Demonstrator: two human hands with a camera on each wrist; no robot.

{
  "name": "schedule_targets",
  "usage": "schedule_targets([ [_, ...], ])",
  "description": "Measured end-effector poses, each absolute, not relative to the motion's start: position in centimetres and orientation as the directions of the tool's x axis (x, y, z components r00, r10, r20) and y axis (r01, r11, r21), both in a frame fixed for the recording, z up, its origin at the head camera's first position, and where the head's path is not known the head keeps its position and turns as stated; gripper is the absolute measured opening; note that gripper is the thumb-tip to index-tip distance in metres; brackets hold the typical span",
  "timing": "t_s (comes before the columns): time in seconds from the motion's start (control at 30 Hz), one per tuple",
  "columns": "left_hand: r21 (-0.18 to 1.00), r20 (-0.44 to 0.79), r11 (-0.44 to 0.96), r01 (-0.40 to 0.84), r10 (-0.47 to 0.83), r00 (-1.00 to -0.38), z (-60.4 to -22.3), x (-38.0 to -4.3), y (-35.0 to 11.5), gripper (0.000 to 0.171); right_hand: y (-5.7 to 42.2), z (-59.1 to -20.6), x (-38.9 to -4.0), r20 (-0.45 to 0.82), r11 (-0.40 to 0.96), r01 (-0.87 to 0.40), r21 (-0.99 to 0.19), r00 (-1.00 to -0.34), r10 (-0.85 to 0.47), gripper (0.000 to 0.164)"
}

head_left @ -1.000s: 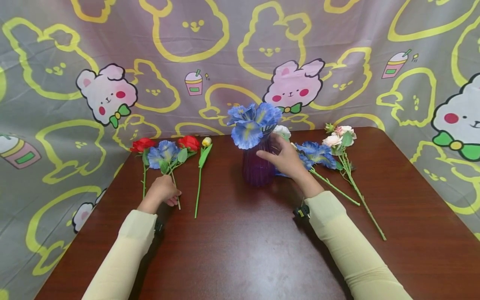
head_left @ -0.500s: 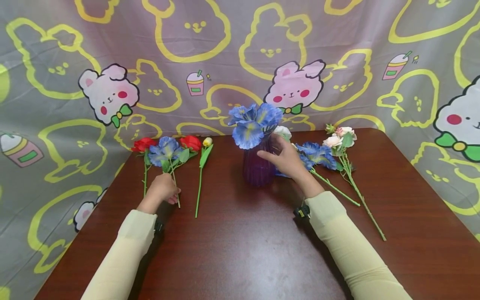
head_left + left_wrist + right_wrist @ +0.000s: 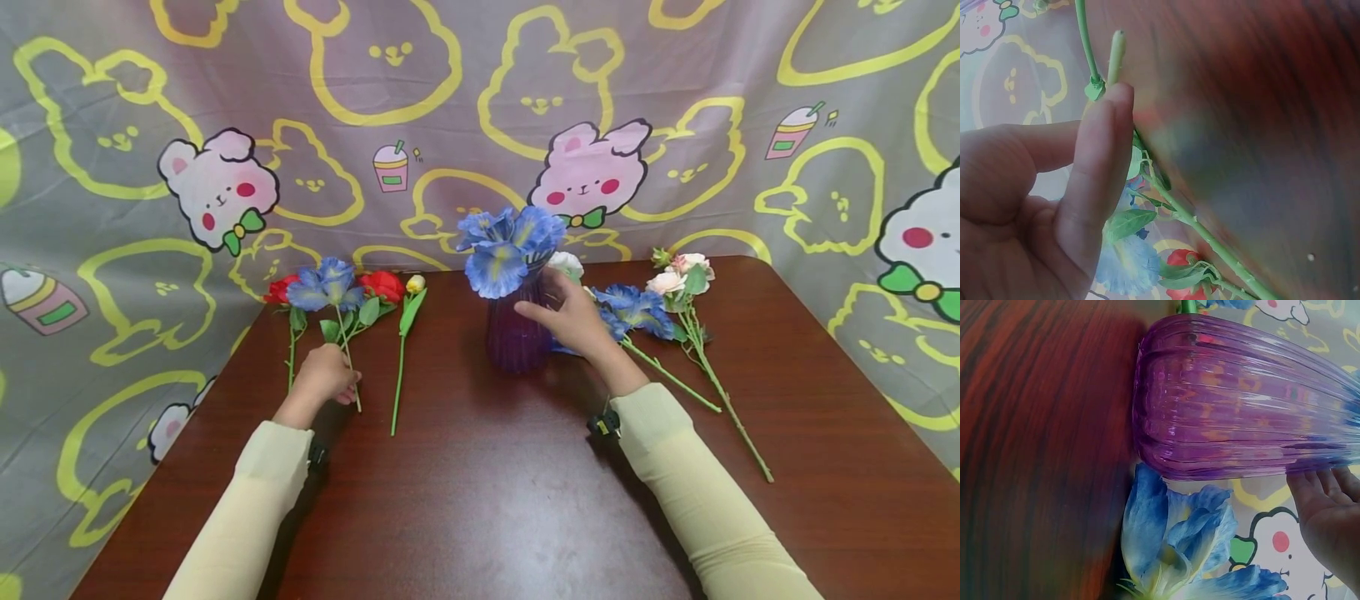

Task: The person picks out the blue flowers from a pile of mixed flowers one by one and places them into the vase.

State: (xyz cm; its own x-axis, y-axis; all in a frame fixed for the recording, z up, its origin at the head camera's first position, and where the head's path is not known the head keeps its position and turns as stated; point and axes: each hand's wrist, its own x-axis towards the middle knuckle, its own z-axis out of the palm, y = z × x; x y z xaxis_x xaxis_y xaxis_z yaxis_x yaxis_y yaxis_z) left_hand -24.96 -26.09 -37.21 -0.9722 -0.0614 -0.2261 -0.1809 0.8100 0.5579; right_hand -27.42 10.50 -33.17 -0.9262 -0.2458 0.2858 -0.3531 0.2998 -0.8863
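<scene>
My left hand [image 3: 324,377] pinches the stem of an artificial blue iris [image 3: 327,285], whose bloom stands raised among the red roses at the left. The cut end of that stem [image 3: 1117,55] sticks out past the fingertips in the left wrist view. A purple ribbed glass vase [image 3: 517,337] stands upright near the middle, with blue iris blooms [image 3: 498,250] at its mouth. My right hand [image 3: 576,315] holds the vase's upper right side, the thumb in front and the fingers at the side and behind. In the right wrist view the fingers touch the purple vase [image 3: 1229,406].
Red roses [image 3: 382,286] and a yellow tulip [image 3: 403,333] lie on the left of the brown table [image 3: 480,500]. Another blue iris [image 3: 637,310], a white flower [image 3: 566,264] and a pale pink rose spray [image 3: 682,275] lie to the right. A patterned curtain [image 3: 442,108] hangs behind.
The blue iris in my left hand has risen, its bloom tipping up off the table beside the roses. My right hand and the vase stay where they were.
</scene>
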Motion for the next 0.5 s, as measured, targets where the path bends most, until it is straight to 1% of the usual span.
schedule_targets([
  [0.3,0.569,-0.178,0.808,-0.155,-0.063,-0.982,-36.7,-24.7,-25.7,0.015,10.5,-33.3,-27.5,0.29,0.303,-0.358,-0.883,-0.925,-0.248,0.071],
  [0.5,0.587,-0.109,0.799,-0.13,-0.081,-0.991,-36.4,-24.7,-25.0,0.013,10.5,-33.2,-27.6,0.296,0.304,-0.366,-0.879,-0.921,-0.252,0.069],
])
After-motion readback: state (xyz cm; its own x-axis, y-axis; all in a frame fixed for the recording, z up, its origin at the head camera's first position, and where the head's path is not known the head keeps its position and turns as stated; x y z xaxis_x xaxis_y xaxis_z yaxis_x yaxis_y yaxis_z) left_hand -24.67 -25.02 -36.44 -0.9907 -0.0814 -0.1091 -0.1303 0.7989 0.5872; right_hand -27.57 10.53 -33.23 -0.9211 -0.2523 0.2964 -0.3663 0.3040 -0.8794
